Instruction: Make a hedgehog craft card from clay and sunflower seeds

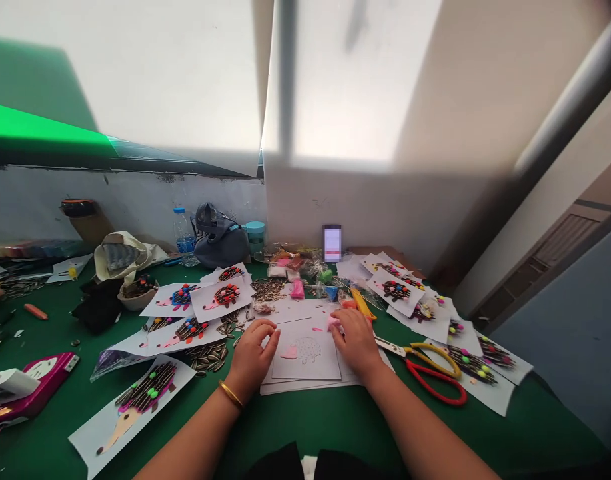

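Observation:
A white sheet (305,370) with a hedgehog outline lies before me; pink clay (289,351) covers the outline's snout. My left hand (255,352) rests at the sheet's left edge, its fingers loosely bent and the thumb apart, with nothing visible in it. At the upper right of the sheet, my right hand (354,339) has its thumb and fingers around a small lump of pink clay (331,323), partly hidden by them. Between the hands lies a thin pink sliver (317,329). Larger white papers are underneath.
Scissors with red and yellow handles (435,373) lie right of my right hand. Finished hedgehog cards (145,393) flank both sides. Sunflower seeds (208,358) are piled at left. Behind stand a phone (332,243), a water bottle (185,239) and clay packets (285,263). A magenta power strip (45,377) sits far left.

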`<move>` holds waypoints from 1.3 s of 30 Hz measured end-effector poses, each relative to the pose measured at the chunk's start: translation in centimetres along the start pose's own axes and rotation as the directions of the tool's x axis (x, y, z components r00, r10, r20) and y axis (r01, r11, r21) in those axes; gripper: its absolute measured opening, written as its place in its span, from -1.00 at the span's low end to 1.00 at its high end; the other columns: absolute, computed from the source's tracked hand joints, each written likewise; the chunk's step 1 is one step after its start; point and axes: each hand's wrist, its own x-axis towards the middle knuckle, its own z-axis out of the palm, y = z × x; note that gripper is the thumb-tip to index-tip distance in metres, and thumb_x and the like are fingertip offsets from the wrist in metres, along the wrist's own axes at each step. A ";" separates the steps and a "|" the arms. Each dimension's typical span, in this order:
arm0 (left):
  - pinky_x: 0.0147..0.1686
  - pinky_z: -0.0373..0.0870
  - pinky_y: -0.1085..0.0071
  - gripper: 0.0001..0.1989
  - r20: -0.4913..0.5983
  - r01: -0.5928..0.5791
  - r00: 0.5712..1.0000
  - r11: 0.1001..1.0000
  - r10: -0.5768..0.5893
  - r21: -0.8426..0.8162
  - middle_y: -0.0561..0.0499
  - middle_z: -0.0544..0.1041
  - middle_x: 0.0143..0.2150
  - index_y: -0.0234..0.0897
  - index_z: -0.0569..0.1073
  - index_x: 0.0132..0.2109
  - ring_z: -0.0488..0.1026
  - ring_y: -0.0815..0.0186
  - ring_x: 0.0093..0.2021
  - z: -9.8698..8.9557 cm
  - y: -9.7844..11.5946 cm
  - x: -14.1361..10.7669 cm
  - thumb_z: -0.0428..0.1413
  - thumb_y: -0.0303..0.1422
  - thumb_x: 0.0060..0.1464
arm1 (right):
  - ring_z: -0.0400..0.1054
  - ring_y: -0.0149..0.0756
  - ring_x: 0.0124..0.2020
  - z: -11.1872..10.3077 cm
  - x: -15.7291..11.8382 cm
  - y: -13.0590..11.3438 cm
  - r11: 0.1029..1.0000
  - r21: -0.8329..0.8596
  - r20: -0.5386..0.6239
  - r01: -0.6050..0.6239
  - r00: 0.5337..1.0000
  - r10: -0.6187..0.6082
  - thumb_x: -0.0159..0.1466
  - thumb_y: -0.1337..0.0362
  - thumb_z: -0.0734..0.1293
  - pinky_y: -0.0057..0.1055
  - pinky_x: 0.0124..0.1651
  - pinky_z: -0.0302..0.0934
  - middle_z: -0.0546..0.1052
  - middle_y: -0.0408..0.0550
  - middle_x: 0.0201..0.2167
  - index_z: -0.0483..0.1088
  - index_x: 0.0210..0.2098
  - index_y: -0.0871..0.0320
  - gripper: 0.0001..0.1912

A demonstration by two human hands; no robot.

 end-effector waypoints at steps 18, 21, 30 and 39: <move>-0.13 0.46 0.26 -0.81 -0.013 0.122 0.992 0.992 -0.122 -0.007 -0.03 0.55 -0.18 -0.20 0.47 -0.15 0.51 0.23 -0.15 0.7 -2.1 -0.1 -0.02 -0.31 0.21 | 0.38 -0.16 -0.07 -0.9 -2.4 -1.3 0.991 0.107 0.167 0.076 0.982 -0.093 0.29 0.34 0.21 -0.16 0.06 0.17 0.53 0.00 -0.14 0.30 0.11 0.09 -0.61; -0.13 0.48 0.26 -0.80 0.073 0.133 0.989 0.991 -0.132 -0.007 -0.03 0.56 -0.13 -0.19 0.46 -0.09 0.51 0.22 -0.12 0.8 -2.4 -0.3 0.03 -0.34 0.16 | 0.34 -0.13 0.04 -1.0 -3.2 -1.8 0.988 0.113 0.269 0.109 0.953 -0.136 0.27 0.31 0.26 -0.14 0.10 0.13 0.52 0.02 -0.03 0.32 0.10 0.07 -0.60; 0.05 0.38 0.11 -0.71 0.397 -0.226 0.902 0.969 0.168 0.103 -0.09 0.53 0.01 -0.12 0.51 -0.01 0.45 0.10 0.02 0.8 -0.6 -0.9 0.16 -0.34 0.09 | 0.28 -0.13 0.15 -0.8 -2.9 -2.4 0.991 0.122 0.376 0.062 0.921 -0.104 0.27 0.33 0.23 -0.11 0.15 0.06 0.48 0.00 0.08 0.31 0.10 0.05 -0.61; 0.08 0.33 0.05 -0.70 0.453 -0.191 0.887 0.964 0.090 0.183 -0.08 0.49 0.02 -0.16 0.50 -0.01 0.39 0.08 0.04 1.0 -0.1 -1.1 0.18 -0.35 0.07 | 0.28 -0.16 0.16 -0.8 -2.7 -2.6 0.993 0.106 0.382 0.047 0.920 -0.085 0.27 0.35 0.22 -0.15 0.16 0.06 0.48 -0.02 0.09 0.31 0.10 0.04 -0.60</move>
